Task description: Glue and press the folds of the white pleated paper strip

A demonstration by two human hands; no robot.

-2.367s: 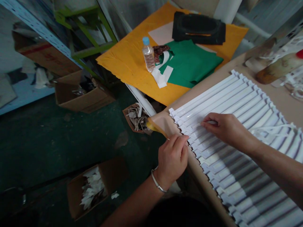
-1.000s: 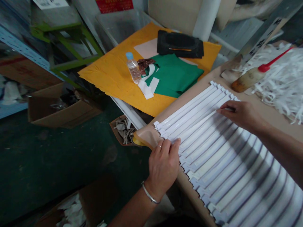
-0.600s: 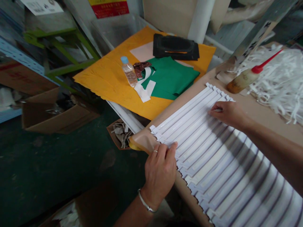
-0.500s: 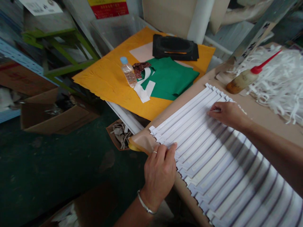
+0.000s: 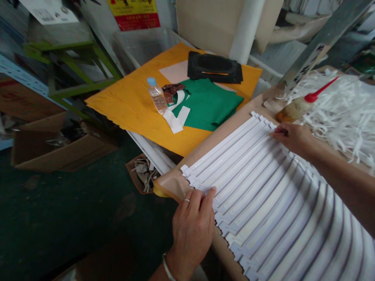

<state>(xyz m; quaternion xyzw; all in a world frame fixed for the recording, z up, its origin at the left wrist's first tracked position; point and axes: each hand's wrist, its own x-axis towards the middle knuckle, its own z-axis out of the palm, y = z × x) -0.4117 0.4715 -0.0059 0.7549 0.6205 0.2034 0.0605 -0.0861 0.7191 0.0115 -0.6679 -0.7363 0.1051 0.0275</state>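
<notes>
White folded paper strips (image 5: 249,203) lie side by side in an overlapping row, their notched ends stepped along both sides. My left hand (image 5: 193,222), with a ring and a bracelet, is closed at the near-left ends, its index fingertip on a strip and its thumb hidden. At the far-right ends, my right hand (image 5: 295,136) has thumb and index finger pinched together on the edge of a strip. Just beyond it lies a squeeze bottle (image 5: 293,109) with a red nozzle and brownish contents.
Brown paper (image 5: 202,150) covers the table under the strips. Tangled white strips (image 5: 348,117) heap up at right. An orange sheet (image 5: 125,99) at the back carries a water bottle (image 5: 158,97), green sheet (image 5: 215,103) and black tray-like piece (image 5: 215,66). A cardboard box (image 5: 58,152) stands left.
My right hand has slid along the strips from their middle part to the far-right ends. My left hand stays at the near-left ends. The view has shifted slightly.
</notes>
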